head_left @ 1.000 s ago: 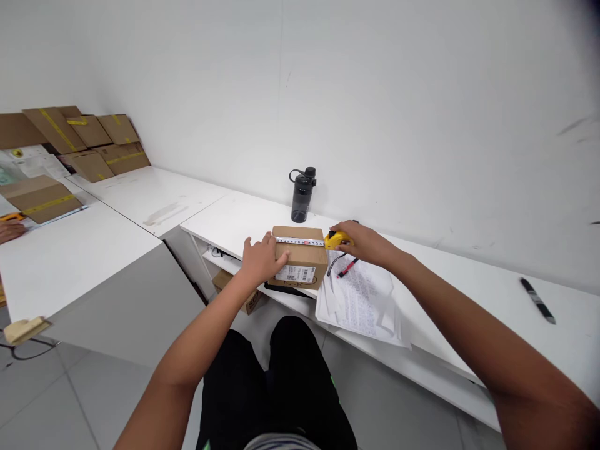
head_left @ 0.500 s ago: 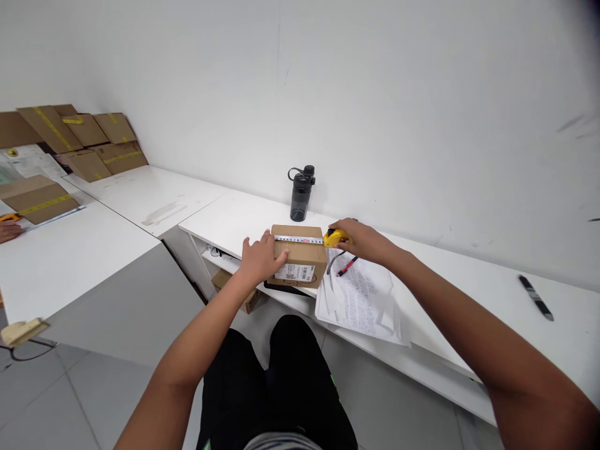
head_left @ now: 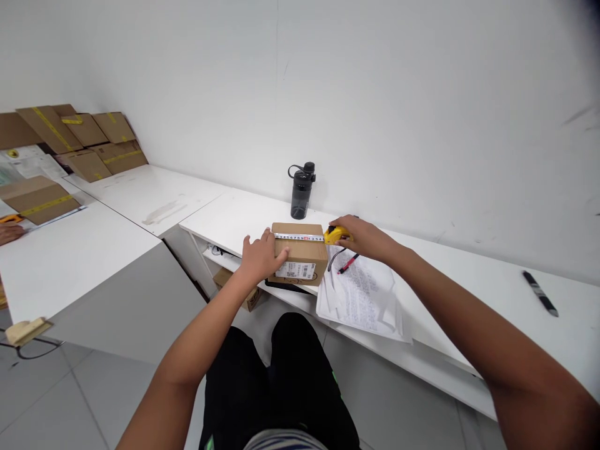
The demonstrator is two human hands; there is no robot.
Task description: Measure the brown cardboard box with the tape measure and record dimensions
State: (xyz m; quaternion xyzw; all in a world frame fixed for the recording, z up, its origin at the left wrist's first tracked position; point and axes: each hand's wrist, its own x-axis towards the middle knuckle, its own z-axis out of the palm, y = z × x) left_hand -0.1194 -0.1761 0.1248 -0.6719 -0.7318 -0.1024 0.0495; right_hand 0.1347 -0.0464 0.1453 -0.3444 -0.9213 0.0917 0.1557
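A small brown cardboard box (head_left: 302, 253) with a white shipping label (head_left: 295, 270) on its front side lies on the narrow white desk. Across its top runs the white blade (head_left: 300, 237) of a yellow tape measure (head_left: 336, 235). My right hand (head_left: 359, 236) is closed around the tape measure's case at the box's right edge. At the left end, my left hand (head_left: 262, 256) grips the box, its thumb on the top face and its fingers by the start of the blade. The blade's tip is hidden there.
Behind the box stands a dark water bottle (head_left: 301, 190). Papers (head_left: 360, 300) with a red pen (head_left: 348, 264) lie to the right, a black marker (head_left: 540, 294) farther right. Taped cardboard boxes (head_left: 84, 134) are stacked at far left, near another person's hand (head_left: 10, 233).
Both hands keep their hold, and the tape stays stretched over the box. Only the view has shifted slightly.
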